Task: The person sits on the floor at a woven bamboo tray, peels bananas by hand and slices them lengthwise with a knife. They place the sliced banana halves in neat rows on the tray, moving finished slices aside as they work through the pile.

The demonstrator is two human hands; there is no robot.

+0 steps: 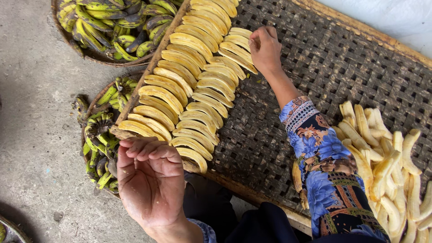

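The right hand (265,47) rests with curled fingers on a peeled banana slice (238,42) in the second of 2 rows near the woven tray's (324,85) far edge (long axis crosswise), while the left hand (150,180) hovers open, empty, near its near edge.

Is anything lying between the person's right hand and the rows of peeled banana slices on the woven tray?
Nothing visible. The right hand already touches the top of the sliced banana rows on the woven tray. The left hand hangs open near the tray's lower corner, holding nothing.
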